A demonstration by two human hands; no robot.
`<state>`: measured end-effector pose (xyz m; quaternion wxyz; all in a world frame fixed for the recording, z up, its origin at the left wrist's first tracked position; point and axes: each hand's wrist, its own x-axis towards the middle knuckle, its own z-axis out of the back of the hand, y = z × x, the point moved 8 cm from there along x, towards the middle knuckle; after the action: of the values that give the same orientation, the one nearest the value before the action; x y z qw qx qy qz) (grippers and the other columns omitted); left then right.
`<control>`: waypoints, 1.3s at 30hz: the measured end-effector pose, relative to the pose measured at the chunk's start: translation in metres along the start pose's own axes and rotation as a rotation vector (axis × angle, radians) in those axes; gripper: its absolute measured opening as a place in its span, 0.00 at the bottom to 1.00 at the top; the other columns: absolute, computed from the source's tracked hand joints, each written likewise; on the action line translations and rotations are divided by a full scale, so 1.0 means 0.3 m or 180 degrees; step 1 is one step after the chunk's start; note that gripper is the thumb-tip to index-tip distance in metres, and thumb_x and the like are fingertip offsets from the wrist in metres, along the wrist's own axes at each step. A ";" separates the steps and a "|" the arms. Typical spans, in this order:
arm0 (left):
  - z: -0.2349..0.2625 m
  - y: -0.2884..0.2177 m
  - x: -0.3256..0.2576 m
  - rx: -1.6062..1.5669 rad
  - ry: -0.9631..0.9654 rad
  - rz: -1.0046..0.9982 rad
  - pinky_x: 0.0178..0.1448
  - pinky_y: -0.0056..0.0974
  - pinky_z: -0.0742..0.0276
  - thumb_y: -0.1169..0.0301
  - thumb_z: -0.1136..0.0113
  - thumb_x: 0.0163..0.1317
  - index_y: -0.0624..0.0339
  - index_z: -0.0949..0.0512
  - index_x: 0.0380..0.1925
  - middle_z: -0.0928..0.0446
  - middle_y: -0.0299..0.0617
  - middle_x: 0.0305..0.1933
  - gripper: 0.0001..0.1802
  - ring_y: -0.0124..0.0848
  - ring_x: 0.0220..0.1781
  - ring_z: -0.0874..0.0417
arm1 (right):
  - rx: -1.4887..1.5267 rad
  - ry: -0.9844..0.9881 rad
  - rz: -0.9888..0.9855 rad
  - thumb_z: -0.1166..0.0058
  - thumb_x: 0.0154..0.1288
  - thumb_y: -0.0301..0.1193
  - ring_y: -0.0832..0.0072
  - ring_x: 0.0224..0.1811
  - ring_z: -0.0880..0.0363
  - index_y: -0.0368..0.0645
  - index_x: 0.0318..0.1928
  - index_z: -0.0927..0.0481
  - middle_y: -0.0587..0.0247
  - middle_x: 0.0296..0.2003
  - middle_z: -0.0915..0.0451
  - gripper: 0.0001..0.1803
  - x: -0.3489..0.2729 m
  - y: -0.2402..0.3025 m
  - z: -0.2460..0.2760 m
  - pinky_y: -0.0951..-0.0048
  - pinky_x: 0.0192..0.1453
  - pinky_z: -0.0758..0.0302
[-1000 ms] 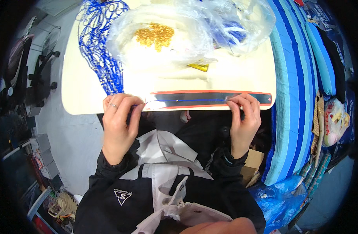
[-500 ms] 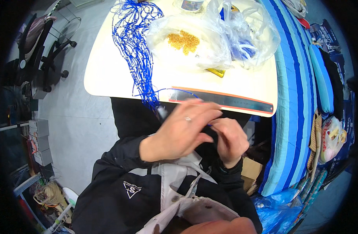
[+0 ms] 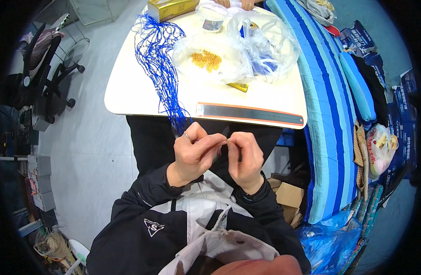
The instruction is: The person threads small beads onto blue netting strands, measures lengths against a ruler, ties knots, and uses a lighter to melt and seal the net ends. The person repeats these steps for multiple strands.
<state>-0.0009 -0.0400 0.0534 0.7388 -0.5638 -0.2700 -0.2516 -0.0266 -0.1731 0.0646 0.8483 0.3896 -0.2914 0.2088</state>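
Note:
In front of my body, just off the table's near edge, my left hand point(image 3: 192, 155) and my right hand point(image 3: 246, 158) meet at their fingertips. Both are closed in a pinch; whatever is between the fingers is too small to make out. A ring shows on the left hand. A long bundle of thin blue cords point(image 3: 161, 68) with small pale beads hangs over the table edge, its lower end reaching down beside my left hand. Beyond my hands lies a dark ruler point(image 3: 249, 114) with an orange-red border.
On the pale table point(image 3: 141, 98) a clear plastic bag point(image 3: 183, 57) holds gold beads point(image 3: 207, 61). Another clear bag point(image 3: 286, 50), a tub point(image 3: 212, 23), a yellow item point(image 3: 239, 87) and a gold box point(image 3: 171, 9) lie around it. Another person's hand point(image 3: 247, 4) shows at the far edge. Striped bedding point(image 3: 327, 101) flanks the right.
My hands have come together fingertip to fingertip; the left has turned and no longer passes over the ruler. The blue cord that stretched across the ruler is out of sight. The view has shifted.

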 end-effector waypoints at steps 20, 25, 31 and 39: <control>0.052 -0.025 -0.095 0.0378 -0.0244 -0.0769 0.18 0.34 0.44 0.88 0.37 0.38 0.58 0.18 0.35 0.39 0.36 0.21 0.21 0.29 0.15 0.36 | 0.0398 0.1217 -0.0930 0.51 0.71 0.24 0.76 0.29 0.17 0.33 0.45 0.21 0.59 0.30 0.17 0.08 0.056 -0.102 -0.010 0.77 0.33 0.22; 0.021 -0.015 -0.067 0.0174 -0.0236 -0.0272 0.19 0.32 0.41 0.87 0.33 0.44 0.58 0.16 0.29 0.35 0.38 0.22 0.13 0.29 0.17 0.32 | -0.1269 0.1199 0.0171 0.52 0.63 0.19 0.46 0.47 0.22 0.32 0.50 0.24 0.41 0.46 0.21 0.15 0.268 -0.319 0.049 0.59 0.51 0.24; 0.002 -0.031 -0.045 0.0273 -0.0082 -0.0268 0.26 0.36 0.31 0.79 0.28 0.45 0.62 0.19 0.27 0.31 0.41 0.27 0.09 0.34 0.25 0.25 | -0.1176 0.1964 0.0511 0.55 0.62 0.21 0.46 0.49 0.26 0.32 0.47 0.26 0.44 0.48 0.24 0.13 0.294 -0.423 -0.091 0.58 0.55 0.27; 0.021 0.000 -0.031 -0.0490 -0.0152 0.0264 0.29 0.33 0.30 0.84 0.35 0.52 0.66 0.21 0.28 0.28 0.43 0.32 0.05 0.34 0.27 0.26 | -0.1855 0.1642 -0.0514 0.43 0.64 0.33 0.47 0.39 0.22 0.33 0.33 0.24 0.45 0.38 0.23 0.13 0.229 -0.508 0.091 0.54 0.44 0.24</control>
<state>-0.0082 -0.0333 0.0485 0.6965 -0.6354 -0.2438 -0.2272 0.1038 -0.2786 0.0420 0.9824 0.0890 -0.0843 0.1411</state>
